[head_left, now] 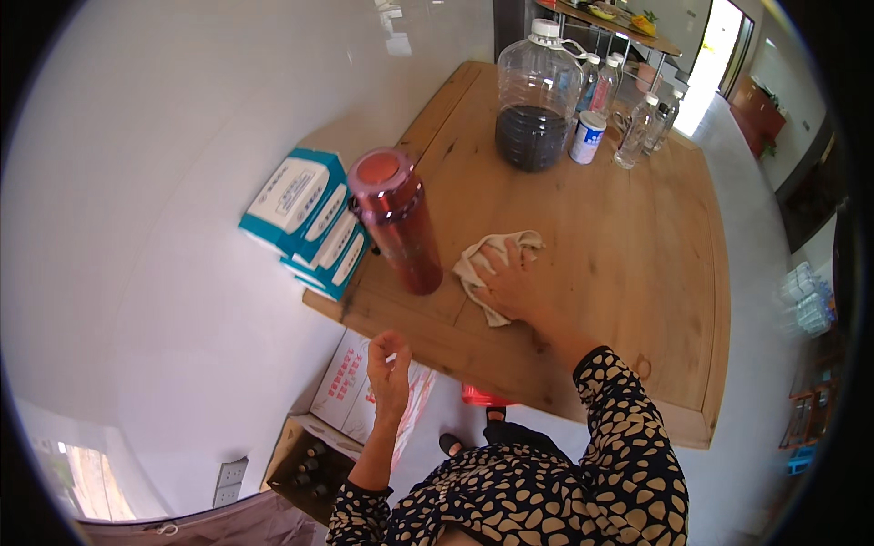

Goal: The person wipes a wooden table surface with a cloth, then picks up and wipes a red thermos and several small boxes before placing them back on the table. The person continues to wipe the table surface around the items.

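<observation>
My right hand [512, 284] presses on a cream cleaning cloth [473, 269] on the wooden table [619, 300], its fingers gripping the crumpled fabric. The cloth's edges spread out around the hand. My left hand [390, 359] hangs just off the near table edge, fingers curled in toward the thumb, with nothing seen in them. Left of the cloth stands a tall red vacuum flask [405, 237], upright and apart from both hands. Stacked teal-and-white tissue packs [305, 214] lie beside it against the wall.
Farther back are a large clear jug [537, 127] half full of dark liquid, a white-and-blue can [588, 138] and several clear bottles [635, 135]. Below the table's left corner sit a white carton [344, 382] and an open box of dark bottles [309, 464]. The wall [182, 182] borders the left.
</observation>
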### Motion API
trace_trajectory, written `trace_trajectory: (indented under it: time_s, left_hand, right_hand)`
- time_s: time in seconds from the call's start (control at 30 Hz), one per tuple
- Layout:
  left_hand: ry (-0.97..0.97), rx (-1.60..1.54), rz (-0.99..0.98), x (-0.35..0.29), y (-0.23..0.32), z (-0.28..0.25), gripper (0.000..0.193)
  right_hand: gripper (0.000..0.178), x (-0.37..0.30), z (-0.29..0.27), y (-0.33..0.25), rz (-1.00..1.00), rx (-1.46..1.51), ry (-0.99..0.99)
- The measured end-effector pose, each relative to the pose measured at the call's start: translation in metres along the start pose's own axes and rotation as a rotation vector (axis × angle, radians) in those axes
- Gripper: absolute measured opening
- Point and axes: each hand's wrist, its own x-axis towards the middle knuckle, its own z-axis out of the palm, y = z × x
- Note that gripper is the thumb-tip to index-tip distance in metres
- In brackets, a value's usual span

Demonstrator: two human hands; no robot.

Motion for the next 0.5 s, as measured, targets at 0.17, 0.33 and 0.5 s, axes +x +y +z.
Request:
trace_trajectory:
  time_s: [0.17,0.33,0.5]
  left_hand:
    - [0.144,0.200,0.048,0.056,0.012,0.041,0.073]
    - [0.154,0.195,0.293,0.096,0.016,0.069,0.097]
    - [0.232,0.220,0.219,0.117,0.028,0.079,0.100]
  right_hand:
    - [0.044,0.043,0.034,0.069,0.158,-0.103,0.170]
    - [0.043,0.092,0.058,0.118,0.314,-0.265,0.291]
    - [0.049,0.121,0.060,0.106,0.368,-0.263,0.131]
